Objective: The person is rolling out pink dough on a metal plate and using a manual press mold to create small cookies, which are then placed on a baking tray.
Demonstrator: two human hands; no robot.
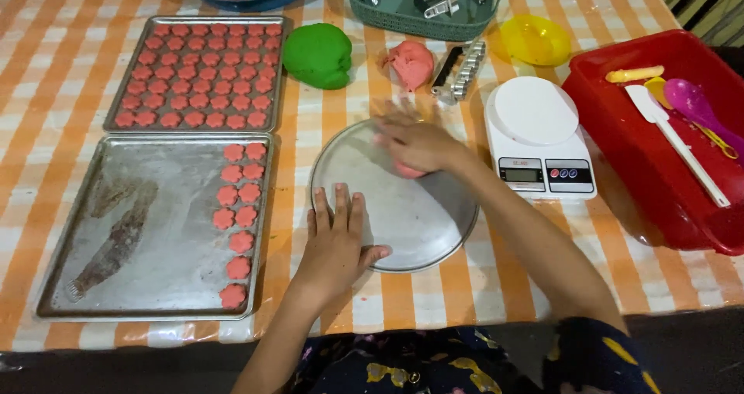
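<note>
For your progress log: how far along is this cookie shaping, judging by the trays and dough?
Done: the far tray is full of pink cookies; the near tray has only two short rows. In hand: the right hand presses pink dough on the round plate, steadied by the left hand. Left: the green dough and another pink lump.

the round plate (418, 223) under the hands is dull brushed metal, as are both baking trays (155, 231), the nearer one smeared. the pink dough (408, 169) looks soft and matt, like the green lump (318, 55). the scale (539, 134) is smooth glossy white plastic, the red tub (620, 115) shiny plastic, the checked tablecloth (46, 92) woven cloth.
</note>
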